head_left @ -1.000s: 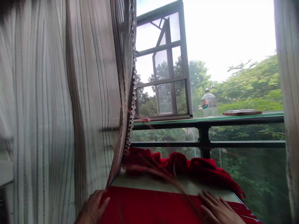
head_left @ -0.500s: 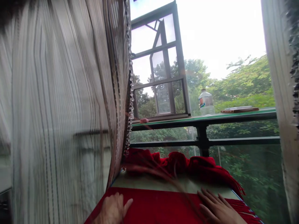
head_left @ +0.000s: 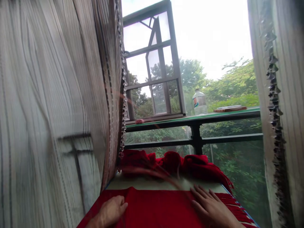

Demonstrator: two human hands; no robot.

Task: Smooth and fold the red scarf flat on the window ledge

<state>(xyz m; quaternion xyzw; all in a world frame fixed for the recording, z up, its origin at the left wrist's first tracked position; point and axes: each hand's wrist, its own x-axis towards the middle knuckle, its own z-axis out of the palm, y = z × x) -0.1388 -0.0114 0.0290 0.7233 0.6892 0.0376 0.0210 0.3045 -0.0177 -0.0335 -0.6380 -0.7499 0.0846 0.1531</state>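
Note:
A red fringed cloth point(head_left: 159, 207) lies spread over a pale flat surface point(head_left: 152, 183) at the bottom of the view, with its far part bunched up against the window glass. My left hand point(head_left: 111, 210) rests on the cloth's left edge with the fingers curled in, seemingly pinching the fabric. My right hand point(head_left: 209, 207) lies flat on the cloth to the right, fingers stretched out and spread.
A striped curtain point(head_left: 59, 104) with a beaded trim hangs close on the left, another curtain point(head_left: 280, 104) on the right. Beyond the glass, a green ledge point(head_left: 166, 120) carries a plastic bottle point(head_left: 199, 102), a flat book-like object point(head_left: 230, 108) and a small pink item point(head_left: 139, 121).
The view has swung to the right, showing more of the right curtain. My left hand slid rightward along the cloth's edge and curled its fingers. My right hand stays flat on the cloth.

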